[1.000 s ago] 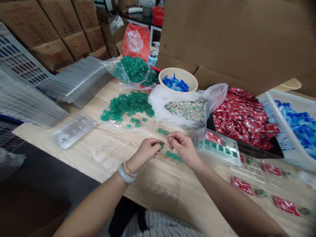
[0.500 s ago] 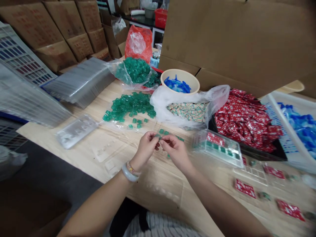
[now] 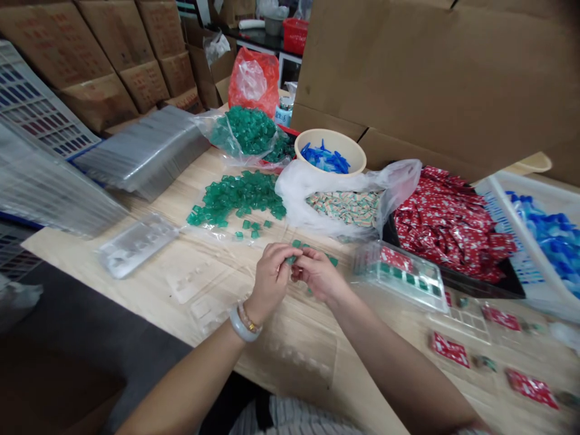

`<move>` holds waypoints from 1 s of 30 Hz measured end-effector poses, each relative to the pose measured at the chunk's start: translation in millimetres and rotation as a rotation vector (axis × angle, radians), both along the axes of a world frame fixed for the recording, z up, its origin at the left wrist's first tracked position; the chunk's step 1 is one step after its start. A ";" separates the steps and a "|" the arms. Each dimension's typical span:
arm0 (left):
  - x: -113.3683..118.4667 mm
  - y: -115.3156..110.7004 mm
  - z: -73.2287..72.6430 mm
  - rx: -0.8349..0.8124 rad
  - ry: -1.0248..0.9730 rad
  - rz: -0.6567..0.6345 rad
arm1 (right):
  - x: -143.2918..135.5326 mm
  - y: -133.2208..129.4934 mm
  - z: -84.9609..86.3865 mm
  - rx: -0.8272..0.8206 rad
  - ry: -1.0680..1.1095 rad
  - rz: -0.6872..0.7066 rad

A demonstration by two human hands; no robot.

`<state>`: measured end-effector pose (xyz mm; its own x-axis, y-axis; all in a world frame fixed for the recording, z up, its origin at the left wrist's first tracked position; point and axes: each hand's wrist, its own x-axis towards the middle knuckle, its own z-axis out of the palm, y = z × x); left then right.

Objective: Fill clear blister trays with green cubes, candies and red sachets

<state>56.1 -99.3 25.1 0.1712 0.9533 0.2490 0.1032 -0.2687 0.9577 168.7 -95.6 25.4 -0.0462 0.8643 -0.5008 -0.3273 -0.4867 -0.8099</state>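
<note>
My left hand (image 3: 270,275) is closed, pinching a small translucent green square piece (image 3: 290,260) between thumb and fingertips. Against the same piece, the fingers of my right hand (image 3: 319,272) are bent and closed; they partly hide it. More green pieces (image 3: 333,260) lie in a clear tray under and behind my hands, mostly covered by them. Beyond the hands is a loose heap of green pieces (image 3: 242,193) on a plastic sheet. To the right, a stack of clear trays (image 3: 401,275) shows a red packet and a row of green pieces.
Behind stand a cream bowl (image 3: 330,136) of blue pieces and a white bag (image 3: 294,199) of small striped packets. Red packets (image 3: 448,223) fill a black tray at right, beside a white basket (image 3: 502,193). Stacked clear trays (image 3: 145,148) and an empty clear tray (image 3: 138,244) are at left.
My left hand has turned slightly, its fingers now reaching over the top of the green piece. My right fingers have curled under a little. The rest of the table looks the same.
</note>
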 end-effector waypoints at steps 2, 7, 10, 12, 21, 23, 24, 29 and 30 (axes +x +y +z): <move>0.5 -1.4 5.6 0.001 -0.030 -0.010 | -3.4 0.0 -8.9 0.028 -0.079 -0.018; -0.2 14.4 19.7 -0.251 -0.313 0.041 | -2.7 -1.0 -13.3 0.033 0.078 0.003; -4.6 28.3 18.0 -0.545 -0.651 -0.023 | 5.4 6.8 2.6 0.105 0.203 0.004; -8.2 34.6 14.7 -0.635 -0.811 -0.062 | 9.4 16.4 13.6 0.145 0.225 0.033; -11.4 57.8 0.3 -0.643 -0.890 0.061 | -18.6 51.6 19.8 0.270 -0.028 0.105; -9.0 62.9 -3.1 -0.603 -0.865 0.105 | -27.1 54.3 13.7 0.338 -0.167 0.102; -8.0 65.1 -4.8 -0.582 -0.848 0.132 | -30.1 55.5 10.7 0.384 -0.255 0.091; -7.4 71.9 -13.0 -0.471 -0.724 0.270 | -34.6 60.9 3.4 0.538 -0.557 0.063; -7.8 72.6 -14.2 -0.458 -0.703 0.278 | -34.6 61.9 3.4 0.528 -0.537 0.067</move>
